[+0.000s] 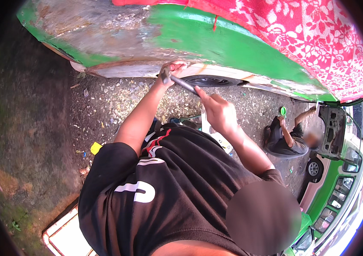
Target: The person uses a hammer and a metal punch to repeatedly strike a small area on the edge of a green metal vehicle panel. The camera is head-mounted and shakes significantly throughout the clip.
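My right hand [221,112] grips the dark grey shaft of a hammer [184,83]. The hammer's head overlaps my left hand [169,71], so part of that hand is covered. My left fingers are curled round a small red thing [174,67], whose kind I cannot make out. Both hands are at the lower edge of a vehicle body [198,40], which has green paint and a large worn, brownish-grey area. Just beyond my right hand, a dark wheel [207,80] shows beneath the body's pale lower edge.
Pale chips litter the ground [109,100]. A red-and-white floral cloth [305,38] drapes over the vehicle. At the right, a person [288,138] holds a green cup [283,111] beside a detached-looking door [333,132]. Behind stands a green-and-white van [337,194]. A yellow piece [96,148] lies left.
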`<state>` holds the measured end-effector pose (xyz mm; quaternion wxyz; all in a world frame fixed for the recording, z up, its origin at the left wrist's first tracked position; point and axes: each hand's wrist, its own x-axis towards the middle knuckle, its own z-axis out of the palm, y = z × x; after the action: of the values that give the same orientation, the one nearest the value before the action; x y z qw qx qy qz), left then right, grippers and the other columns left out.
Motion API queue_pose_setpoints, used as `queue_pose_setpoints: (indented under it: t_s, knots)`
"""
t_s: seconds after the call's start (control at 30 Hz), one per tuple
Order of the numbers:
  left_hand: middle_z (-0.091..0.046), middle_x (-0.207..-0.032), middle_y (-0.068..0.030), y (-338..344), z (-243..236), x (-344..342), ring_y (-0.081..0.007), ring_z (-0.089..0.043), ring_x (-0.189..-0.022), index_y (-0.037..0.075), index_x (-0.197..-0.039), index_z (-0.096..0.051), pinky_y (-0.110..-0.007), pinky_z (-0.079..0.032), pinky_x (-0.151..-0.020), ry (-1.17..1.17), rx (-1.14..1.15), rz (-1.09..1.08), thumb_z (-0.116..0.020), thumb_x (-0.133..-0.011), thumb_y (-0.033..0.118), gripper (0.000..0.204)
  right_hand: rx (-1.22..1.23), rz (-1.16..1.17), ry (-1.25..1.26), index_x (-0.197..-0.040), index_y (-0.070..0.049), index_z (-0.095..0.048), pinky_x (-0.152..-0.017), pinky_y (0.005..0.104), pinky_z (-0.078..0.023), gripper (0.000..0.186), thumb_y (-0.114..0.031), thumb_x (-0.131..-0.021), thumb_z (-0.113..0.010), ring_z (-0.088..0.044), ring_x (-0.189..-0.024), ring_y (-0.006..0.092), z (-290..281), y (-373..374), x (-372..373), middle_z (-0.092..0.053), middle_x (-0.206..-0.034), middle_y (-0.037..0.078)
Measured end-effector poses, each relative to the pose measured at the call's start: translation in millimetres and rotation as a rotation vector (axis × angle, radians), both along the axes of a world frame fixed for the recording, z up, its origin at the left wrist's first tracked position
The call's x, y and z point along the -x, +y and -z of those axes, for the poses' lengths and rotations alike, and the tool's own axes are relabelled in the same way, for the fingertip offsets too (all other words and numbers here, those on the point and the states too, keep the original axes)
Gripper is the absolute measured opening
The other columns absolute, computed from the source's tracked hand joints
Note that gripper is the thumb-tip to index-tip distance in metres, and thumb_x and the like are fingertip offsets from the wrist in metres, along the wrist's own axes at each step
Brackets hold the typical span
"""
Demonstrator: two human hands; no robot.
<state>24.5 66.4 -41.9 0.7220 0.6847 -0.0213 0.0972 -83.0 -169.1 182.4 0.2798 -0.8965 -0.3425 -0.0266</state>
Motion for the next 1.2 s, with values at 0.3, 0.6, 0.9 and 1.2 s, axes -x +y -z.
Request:
queue_pose_setpoints:
  t_s: [0.3, 0.6, 0.9, 1.2]
  knots:
    - [-0.073, -0.093, -0.0041, 0.3, -16.6, -6.9, -0.0116, -0.066, -0.088, 0.002, -0.103, -0.069, -0.027, -0.052, -0.078, -0.032, 0.008, 0.011, -0.068, -0.092, 0.007, 0.011, -0.169, 0.12, 0.189, -0.137, -0.02, -0.061, -0.057, 0.0345, -0.046, 0.043, -0.009, -0.095, -0.062, -0.053, -0.056, 0.0196, -10.1, -3.1, 3.6, -0.054, -0.067, 0.01]
    - [-0.072, -0.104, -0.0039, -4.1, -46.3, 13.9, -0.0126, -0.065, -0.099, 0.003, -0.107, -0.07, -0.031, -0.05, -0.092, 0.023, 0.037, 0.051, -0.068, -0.095, 0.016, 0.017, -0.206, 0.189, 0.318, -0.136, -0.017, -0.062, -0.057, 0.0315, -0.045, 0.041, -0.009, -0.096, -0.062, -0.051, -0.057, 0.0142, 4.2, -13.3, 9.0, -0.056, -0.068, 0.01]
    - [-0.072, -0.102, -0.0048, -13.7, -29.6, 2.1, -0.0112, -0.064, -0.097, 0.002, -0.106, -0.069, -0.028, -0.05, -0.089, 0.014, 0.001, 0.074, -0.066, -0.094, 0.006, 0.013, -0.184, 0.089, 0.185, -0.135, -0.022, -0.062, -0.057, 0.0395, -0.049, 0.044, -0.011, -0.093, -0.063, -0.06, -0.057, 0.0274, -1.6, -1.1, 8.2, -0.059, -0.071, 0.013]
    - [-0.072, -0.097, -0.0041, -6.2, -50.5, 11.9, -0.01, -0.063, -0.089, 0.007, -0.106, -0.07, -0.027, -0.05, -0.08, 0.073, -0.343, 0.118, -0.067, -0.094, 0.013, 0.014, -0.261, 0.2, 0.321, -0.135, -0.017, -0.062, -0.055, 0.0324, -0.045, 0.04, -0.009, -0.096, -0.062, -0.052, -0.056, 0.0157, 4.2, -8.8, 14.8, -0.057, -0.069, 0.01]
